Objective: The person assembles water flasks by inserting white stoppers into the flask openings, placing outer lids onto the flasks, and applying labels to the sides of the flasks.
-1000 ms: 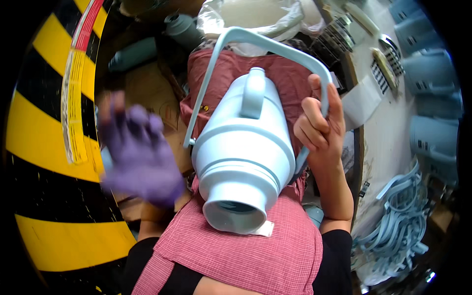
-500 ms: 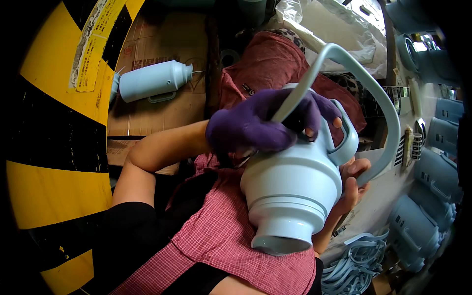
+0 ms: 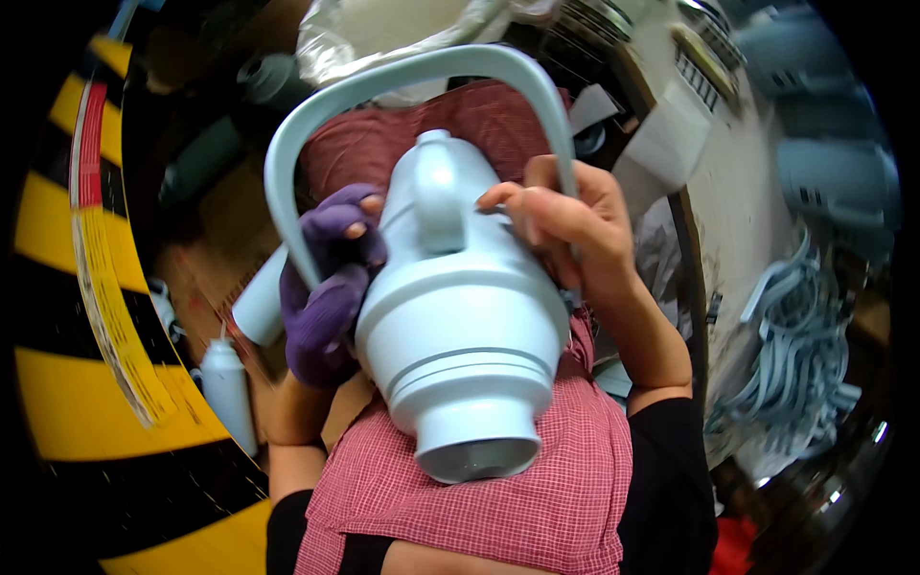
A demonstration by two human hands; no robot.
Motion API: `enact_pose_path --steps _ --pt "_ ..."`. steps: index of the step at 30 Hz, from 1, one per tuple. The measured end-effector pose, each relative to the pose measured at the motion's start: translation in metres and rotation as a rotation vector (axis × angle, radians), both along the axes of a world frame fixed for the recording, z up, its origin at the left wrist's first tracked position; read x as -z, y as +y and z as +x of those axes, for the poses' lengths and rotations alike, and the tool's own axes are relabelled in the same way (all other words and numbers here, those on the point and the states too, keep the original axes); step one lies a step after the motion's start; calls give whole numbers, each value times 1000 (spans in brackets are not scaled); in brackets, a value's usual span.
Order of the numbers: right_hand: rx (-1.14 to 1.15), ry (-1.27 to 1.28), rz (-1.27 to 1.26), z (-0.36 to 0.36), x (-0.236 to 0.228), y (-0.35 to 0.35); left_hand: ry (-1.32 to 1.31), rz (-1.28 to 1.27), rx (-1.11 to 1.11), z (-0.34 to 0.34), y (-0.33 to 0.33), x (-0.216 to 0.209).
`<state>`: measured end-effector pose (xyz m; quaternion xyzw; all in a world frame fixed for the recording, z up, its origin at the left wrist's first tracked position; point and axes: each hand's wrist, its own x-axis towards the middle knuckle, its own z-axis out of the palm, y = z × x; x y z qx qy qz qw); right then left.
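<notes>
A pale blue vacuum flask body lies across my lap, its open mouth toward me and its moulded side grip facing up. Over it arches a pale blue carrying handle, with one end on each side of the body. My left hand, in a purple glove with bare fingertips, is closed around the handle's left end beside the flask. My bare right hand pinches the right end, its forefinger close to the flask's side. The handle's ends are hidden behind my fingers, so whether they are attached does not show.
A heap of loose blue handles lies at right, below several blue flasks on the bench. Another flask stands at left near a yellow-and-black striped edge. Clear plastic sheeting lies at the far side.
The flask has swung from a slant to nearly straight in front of me. My left hand has moved from over its body to its left side; my right hand has come up into fuller view.
</notes>
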<state>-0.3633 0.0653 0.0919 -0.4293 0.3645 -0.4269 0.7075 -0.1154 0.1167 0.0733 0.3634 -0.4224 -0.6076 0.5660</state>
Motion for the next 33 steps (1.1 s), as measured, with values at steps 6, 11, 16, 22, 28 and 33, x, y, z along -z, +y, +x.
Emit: enact_pose_path --steps 6,11,16,22,28,33 --pt "7 -89 95 2 2 3 -76 39 -84 -1 0 1" --pt "-30 -180 41 -1 13 5 -113 47 -119 -4 2 0" --pt "36 -184 19 -1 17 18 -173 39 -106 -10 1 -6" --pt "156 -106 27 5 9 23 -196 -68 -54 -7 -2 11" --pt "203 -52 -469 8 30 20 -138 -341 -85 -8 -15 34" --pt "126 66 -496 13 22 2 101 -15 -153 -19 -1 32"
